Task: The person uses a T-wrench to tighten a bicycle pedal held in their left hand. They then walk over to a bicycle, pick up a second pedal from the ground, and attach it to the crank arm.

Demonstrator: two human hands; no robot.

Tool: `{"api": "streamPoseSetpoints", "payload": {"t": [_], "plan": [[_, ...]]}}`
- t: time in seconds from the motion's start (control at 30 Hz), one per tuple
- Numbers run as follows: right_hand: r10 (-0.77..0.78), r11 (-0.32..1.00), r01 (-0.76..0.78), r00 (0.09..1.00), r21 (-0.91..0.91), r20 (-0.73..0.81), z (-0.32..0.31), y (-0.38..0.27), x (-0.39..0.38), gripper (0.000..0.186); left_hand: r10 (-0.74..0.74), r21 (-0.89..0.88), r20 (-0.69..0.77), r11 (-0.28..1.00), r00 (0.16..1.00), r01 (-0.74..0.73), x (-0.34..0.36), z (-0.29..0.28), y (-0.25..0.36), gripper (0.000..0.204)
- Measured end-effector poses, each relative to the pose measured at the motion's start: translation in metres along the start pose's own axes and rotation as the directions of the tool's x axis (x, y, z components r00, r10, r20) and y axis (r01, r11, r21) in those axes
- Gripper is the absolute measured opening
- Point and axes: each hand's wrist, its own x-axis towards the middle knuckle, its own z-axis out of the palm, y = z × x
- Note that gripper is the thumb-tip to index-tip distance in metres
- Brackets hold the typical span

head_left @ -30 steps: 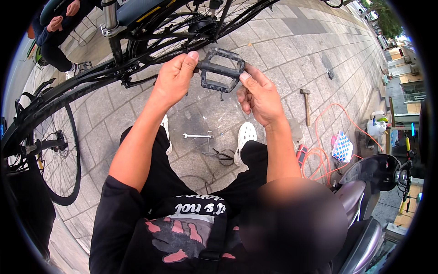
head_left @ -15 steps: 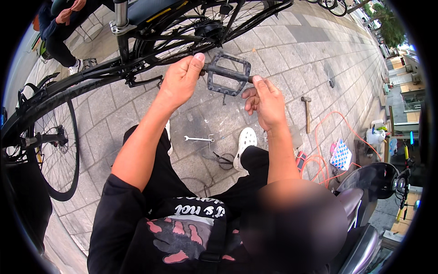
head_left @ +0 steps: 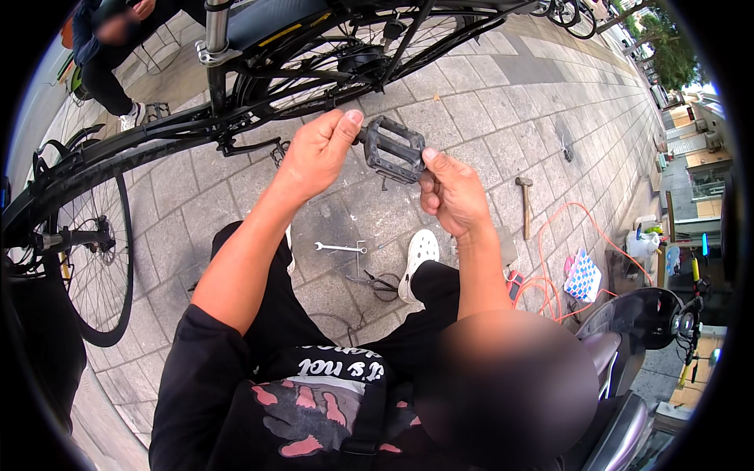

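Note:
A black bicycle pedal [head_left: 397, 147] with an open cage is held up between my two hands, over the paving. My left hand [head_left: 318, 157] is closed on the spindle end, its thumb on top. At the opposite end, my right hand [head_left: 455, 192] pinches the pedal's outer side between thumb and curled fingers. Below them on the ground lie a silver wrench [head_left: 341, 248] and a dark-handled tool [head_left: 383, 286] beside my white shoe [head_left: 420, 257].
A black bicycle [head_left: 271, 47] stands just beyond my hands, its wheel [head_left: 129, 259] at the left. To the right lie a hammer [head_left: 525, 208], an orange cord [head_left: 542, 259] and a blue-checked packet [head_left: 583, 276]. A parked scooter [head_left: 636, 322] is close at lower right. Another person [head_left: 102, 71] sits at upper left.
The pedal has turned about its axle and its cage now shows at a steeper tilt. Both hands sit slightly lower in view, the right one closer in against the pedal.

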Motion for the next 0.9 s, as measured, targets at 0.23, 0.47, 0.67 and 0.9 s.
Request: {"api": "streamPoseSetpoints", "payload": {"t": [0.23, 0.47, 0.67, 0.9], "plan": [[-0.541, 0.826, 0.495, 0.831, -0.269, -0.134, -0.019, 0.006, 0.01, 0.025, -0.079, 0.027, -0.035, 0.996, 0.996, 0.08, 0.002, -0.001, -0.005, 0.052], [0.036, 0.989, -0.063, 0.98, -0.133, -0.195, 0.012, -0.006, -0.004, 0.05, -0.075, 0.057, -0.033, 0.995, 0.997, 0.077, -0.001, 0.002, 0.002, 0.051], [0.055, 0.997, -0.058, 0.997, -0.043, -0.057, 0.012, -0.005, -0.004, 0.051, -0.051, 0.021, -0.036, 0.998, 0.998, 0.052, 0.002, -0.002, 0.0, 0.05], [-0.007, 1.0, 0.008, 0.997, 0.012, -0.083, 0.013, -0.001, -0.002, 0.035, -0.058, 0.025, -0.001, 0.998, 0.998, 0.058, -0.002, 0.0, -0.001, 0.05]]}}
